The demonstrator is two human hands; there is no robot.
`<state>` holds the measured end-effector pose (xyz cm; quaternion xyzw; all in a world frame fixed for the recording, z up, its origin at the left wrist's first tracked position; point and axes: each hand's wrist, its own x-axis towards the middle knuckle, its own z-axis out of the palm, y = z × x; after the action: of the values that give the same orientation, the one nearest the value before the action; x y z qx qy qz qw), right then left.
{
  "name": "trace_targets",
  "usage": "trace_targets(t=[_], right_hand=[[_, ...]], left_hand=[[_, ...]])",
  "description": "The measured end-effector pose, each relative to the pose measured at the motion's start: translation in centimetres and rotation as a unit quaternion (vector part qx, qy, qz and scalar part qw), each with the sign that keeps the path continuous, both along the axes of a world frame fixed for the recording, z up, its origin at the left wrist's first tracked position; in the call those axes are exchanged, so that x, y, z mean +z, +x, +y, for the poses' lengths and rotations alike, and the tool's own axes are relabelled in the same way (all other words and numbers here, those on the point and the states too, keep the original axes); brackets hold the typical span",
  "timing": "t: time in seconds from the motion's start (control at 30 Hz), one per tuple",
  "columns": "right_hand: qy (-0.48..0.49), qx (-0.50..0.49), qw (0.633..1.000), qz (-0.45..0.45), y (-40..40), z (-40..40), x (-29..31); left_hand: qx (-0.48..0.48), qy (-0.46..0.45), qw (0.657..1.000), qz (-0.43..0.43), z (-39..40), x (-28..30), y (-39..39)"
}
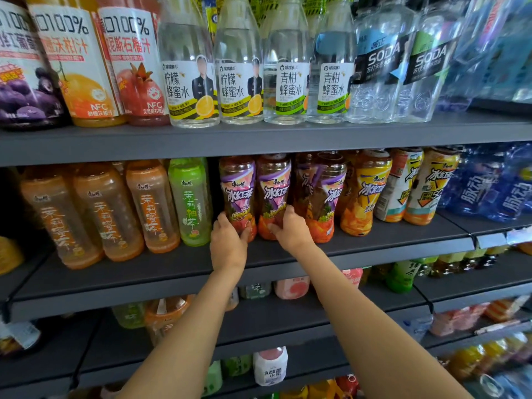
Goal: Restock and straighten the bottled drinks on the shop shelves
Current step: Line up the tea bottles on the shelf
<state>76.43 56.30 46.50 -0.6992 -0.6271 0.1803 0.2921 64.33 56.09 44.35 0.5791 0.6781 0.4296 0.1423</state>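
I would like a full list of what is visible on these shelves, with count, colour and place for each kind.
juice bottles: three, purple, orange, red; top shelf, left.
honey water bottles: four, clear; top shelf, middle.
soda water bottles: two, clear; top shelf, right.
jasmine tea bottles: three orange, one green; middle shelf, left.
purple-label iced tea bottles: three in front; middle shelf, centre.
yellow-label iced tea bottles: three; middle shelf, right.
blue bottles: count unclear; far right.
lower-shelf drinks: mixed, mostly hidden.
left hand: grip on the leftmost purple-label bottle.
right hand: grip on the next one.
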Motion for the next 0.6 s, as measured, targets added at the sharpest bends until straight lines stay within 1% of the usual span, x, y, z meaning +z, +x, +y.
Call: trace_targets(t=[0.03,0.07,0.1,0.13,0.17,0.2,0.23,0.3,0.37,0.4,0.43,0.5,0.6], right_hand=[[0.032,-0.01,0.999,-0.023,0.1,-0.6,0.0],[0.098,-0.027,0.994,-0.043,0.2,-1.4,0.0],[0.183,-0.05,0.981,-0.049,0.5,-2.2,0.0],[0.268,-0.078,0.959,-0.044,0.9,-3.0,0.1],[0.331,-0.112,0.936,-0.032,1.6,-3.6,0.3],[0.357,-0.147,0.923,-0.011,2.3,-4.0,0.5],[0.341,-0.173,0.924,0.011,3.3,-3.9,0.6],[0.236,-0.176,0.955,0.044,5.1,-3.2,0.5],[0.126,-0.129,0.981,0.066,6.6,-2.3,0.0],[0.089,-0.1,0.987,0.087,7.2,-2.0,-0.2],[0.07,-0.077,0.988,0.111,7.6,-1.6,-0.5],[0.067,-0.054,0.986,0.146,8.1,-1.0,-1.0],[0.092,-0.036,0.983,0.155,8.4,-0.1,-1.6]], left_hand=[[0.009,0.021,1.0,0.004,-0.4,0.1,0.0],[0.02,0.056,0.998,0.013,-0.9,0.1,-0.1],[0.025,0.096,0.995,0.024,-1.5,-0.1,0.0],[0.021,0.135,0.99,0.035,-2.0,-0.3,0.2],[0.009,0.167,0.985,0.039,-2.4,-0.6,0.5],[-0.007,0.183,0.982,0.037,-2.7,-0.7,1.0],[-0.026,0.185,0.982,0.035,-3.0,-0.7,1.7],[-0.058,0.178,0.981,0.043,-3.3,-0.4,3.4],[-0.08,0.166,0.981,0.054,-3.2,0.3,5.0],[-0.078,0.154,0.984,0.051,-3.0,0.5,5.6],[-0.066,0.135,0.988,0.04,-2.7,0.7,6.1],[-0.027,0.081,0.996,0.011,-2.0,0.9,6.7],[0.007,0.027,1.0,0.003,-1.2,0.8,7.5]])
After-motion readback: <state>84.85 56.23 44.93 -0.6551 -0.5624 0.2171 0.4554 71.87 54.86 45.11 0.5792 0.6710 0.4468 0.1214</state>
